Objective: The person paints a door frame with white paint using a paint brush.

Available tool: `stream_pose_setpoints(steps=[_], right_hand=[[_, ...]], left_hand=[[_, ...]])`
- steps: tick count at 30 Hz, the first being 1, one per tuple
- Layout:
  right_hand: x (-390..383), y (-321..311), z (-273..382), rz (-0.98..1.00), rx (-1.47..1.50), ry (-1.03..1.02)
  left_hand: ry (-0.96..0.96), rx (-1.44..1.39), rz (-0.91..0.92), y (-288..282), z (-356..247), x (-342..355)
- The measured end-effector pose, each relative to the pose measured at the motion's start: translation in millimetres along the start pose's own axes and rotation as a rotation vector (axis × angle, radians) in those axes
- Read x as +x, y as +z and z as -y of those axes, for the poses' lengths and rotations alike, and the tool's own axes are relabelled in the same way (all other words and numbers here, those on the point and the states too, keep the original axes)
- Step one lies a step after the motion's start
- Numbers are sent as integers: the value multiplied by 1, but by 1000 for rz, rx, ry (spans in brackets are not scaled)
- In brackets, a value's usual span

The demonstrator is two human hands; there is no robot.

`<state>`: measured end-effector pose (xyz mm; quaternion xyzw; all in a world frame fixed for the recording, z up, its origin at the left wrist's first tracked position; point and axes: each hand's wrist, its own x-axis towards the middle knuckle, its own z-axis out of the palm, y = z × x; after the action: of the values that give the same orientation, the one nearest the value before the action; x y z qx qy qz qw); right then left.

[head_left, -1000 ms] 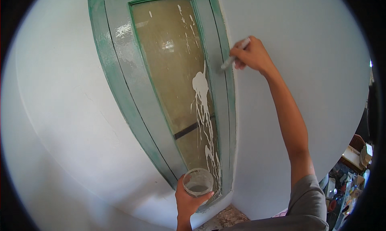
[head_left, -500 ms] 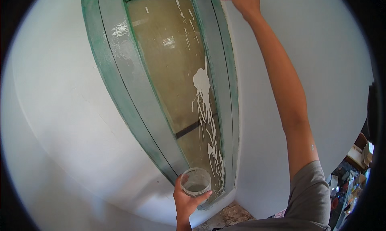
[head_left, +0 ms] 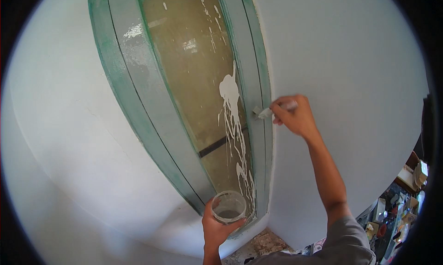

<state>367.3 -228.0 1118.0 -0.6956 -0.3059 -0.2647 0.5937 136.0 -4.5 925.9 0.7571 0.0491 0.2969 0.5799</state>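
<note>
My right hand (head_left: pixel 295 115) is closed round the handle of a paintbrush (head_left: pixel 265 113). The bristles point left, at the right-hand grey strip of the window frame (head_left: pixel 177 126), which is grey with green edges; whether they touch it I cannot tell. Low in the view, my left hand (head_left: pixel 217 232) grips a clear round plastic tub (head_left: pixel 229 205) with some greyish paint in its bottom. The tub stands in front of the lower end of the glass pane (head_left: pixel 180 57). White paint splashes (head_left: pixel 229 87) run down the right side of that pane.
White walls (head_left: pixel 60 126) flank the frame on both sides. Below the frame lies a patch of rough brown floor (head_left: pixel 263 244). Mixed clutter (head_left: pixel 392 219) is piled at the lower right, with a box (head_left: pixel 420 172) near the rim.
My right hand has come down from the top edge to mid-height along the right side of the frame, bringing the brush fully into view. My left hand still holds the tub, shifted slightly right.
</note>
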Motion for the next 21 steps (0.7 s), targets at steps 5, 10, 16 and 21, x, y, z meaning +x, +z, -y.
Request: stream_pose_setpoints(steps=[5, 10, 16, 21], right_hand=[[108, -2, 46, 154, -289, -84], [186, -13, 110, 29, -295, -200], [227, -20, 145, -378, 120, -426], [214, -3, 99, -379, 89, -705]], left_hand=[[-19, 10, 72, 9, -2, -2], [-16, -30, 61, 13, 4, -6], [-75, -3, 55, 10, -1, -9], [-43, -18, 57, 13, 4, -7]])
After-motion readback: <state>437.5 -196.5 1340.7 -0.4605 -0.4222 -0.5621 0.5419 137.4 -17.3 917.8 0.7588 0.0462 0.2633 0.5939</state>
